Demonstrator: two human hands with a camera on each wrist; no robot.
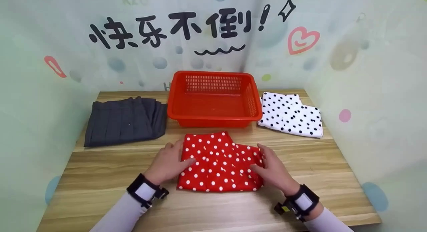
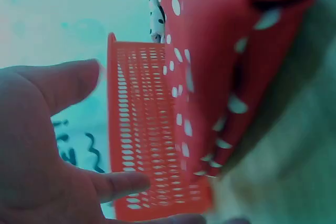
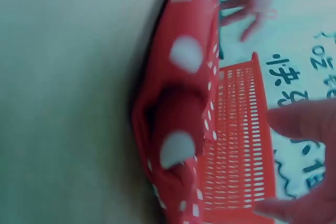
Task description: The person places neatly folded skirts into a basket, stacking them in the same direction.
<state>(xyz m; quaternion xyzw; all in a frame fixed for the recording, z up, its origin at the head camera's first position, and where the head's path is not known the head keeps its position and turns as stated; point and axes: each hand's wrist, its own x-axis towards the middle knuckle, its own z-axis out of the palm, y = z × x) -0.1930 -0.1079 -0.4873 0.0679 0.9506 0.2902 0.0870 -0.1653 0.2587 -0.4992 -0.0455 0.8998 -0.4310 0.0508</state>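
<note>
Operator: State the progress of the work.

Inspector: Folding appears complete, or nearly so, on three items. Red cloth garment with white polka dots: folded flat on the near side of the rectangular red plastic basket with slotted walls. Dark grey pleated cloth garment: folded, left of the basket. White cloth garment with black dots: folded, right of the basket. All three lie outside it. Remaining work, in my judgement, concerns the red garment, since both hands attend it; further steps cannot be determined.

Operator: Report hand condition.

Inspector: Left hand: grip wide, thumb over the red garment's left side. Right hand: grip likewise spread, at the right edge. Neither is closed around the cloth; exact contact cannot be confirmed.

Operator: Describe surface and surroundings.

Inspector: Light brown wood-grain tabletop, streaked. Pale printed sheeting encloses the back and both sides; the back panel bears black lettering and blue-grey spots.
</note>
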